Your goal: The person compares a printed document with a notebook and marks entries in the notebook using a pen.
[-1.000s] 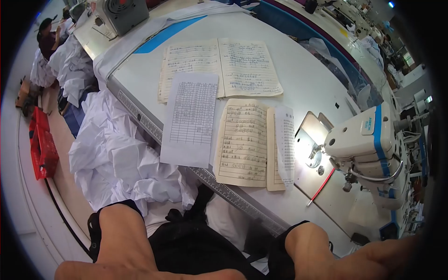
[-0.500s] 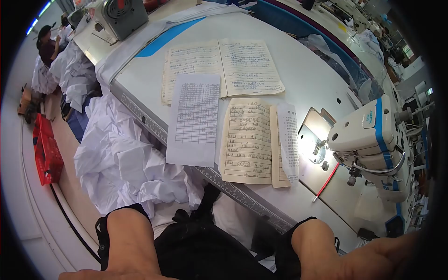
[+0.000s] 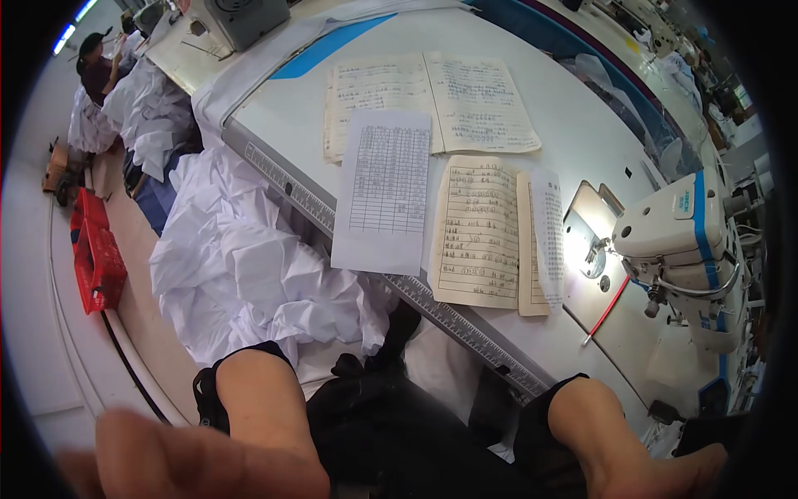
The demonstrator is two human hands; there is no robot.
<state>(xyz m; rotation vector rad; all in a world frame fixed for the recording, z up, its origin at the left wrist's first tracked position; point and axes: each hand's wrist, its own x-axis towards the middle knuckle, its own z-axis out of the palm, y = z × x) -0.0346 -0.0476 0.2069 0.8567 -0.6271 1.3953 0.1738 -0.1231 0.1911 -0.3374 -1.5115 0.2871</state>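
Observation:
My left hand is at the bottom left, close to the camera. It is blurred and partly cut off by the frame. My right hand lies at the bottom right, below the sewing machine, its fingers mostly out of the frame. Nothing can be seen in either hand. In front of me a notebook with handwritten lines lies on the table, a printed slip on its right page. Left of it, a printed table sheet overlaps another open notebook.
White fabric is heaped beside the table's ruler edge. A red pen lies near the lit machine plate. On the floor at left stands a red basket. A person is by more white fabric at the far left.
The table and papers have shifted right and slightly up in view. My left hand has risen further into the frame. My right hand has moved lower, showing less of it.

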